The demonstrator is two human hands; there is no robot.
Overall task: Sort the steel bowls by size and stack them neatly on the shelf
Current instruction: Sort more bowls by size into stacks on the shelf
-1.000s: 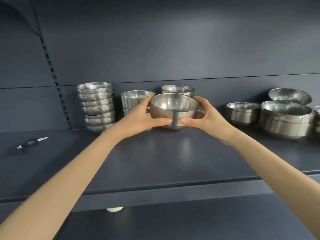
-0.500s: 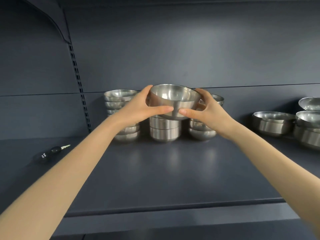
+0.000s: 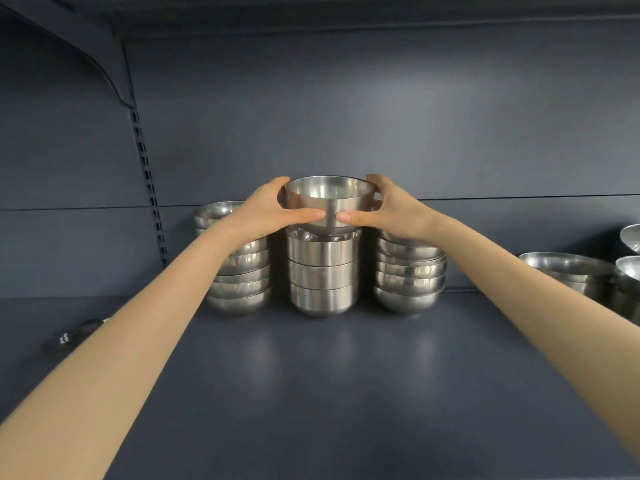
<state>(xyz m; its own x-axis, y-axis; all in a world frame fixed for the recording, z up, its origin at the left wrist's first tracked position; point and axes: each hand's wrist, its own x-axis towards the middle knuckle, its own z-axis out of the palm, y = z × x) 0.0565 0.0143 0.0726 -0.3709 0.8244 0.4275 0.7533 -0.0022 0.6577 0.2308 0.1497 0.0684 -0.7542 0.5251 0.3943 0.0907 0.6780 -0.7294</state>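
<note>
"Head view: where is the steel bowl [image 3: 329,199] just now?"

"Right on top of the middle stack [image 3: 323,275], upright, its base down in the mouth of the stack's top bowl. Half a second back it is tilted and clear above that stack; now it is level and lower."

"And the hands?"

"Both grip it. The left hand [image 3: 266,213] holds the side left of the stack, thumb laid across the front wall and fingers curled over the far rim. The right hand [image 3: 391,211] mirrors it. The two thumb tips lie close together on the front, with a narrow strip of steel between them. The grip matches the earlier frame."

"Whether the bowl is fully seated?"

"I cannot tell; the thumbs cover part of the join."

"What stands around the middle stack?"

"A left stack [image 3: 239,278] of rounder bowls just beside it, partly behind the left forearm, and a right stack [image 3: 408,278] just beside it on the other side. Well to the right are larger bowls [image 3: 568,271]. Well to the left a small dark tool [image 3: 74,336] lies on the shelf [image 3: 346,393], half hidden by the left arm."
</note>
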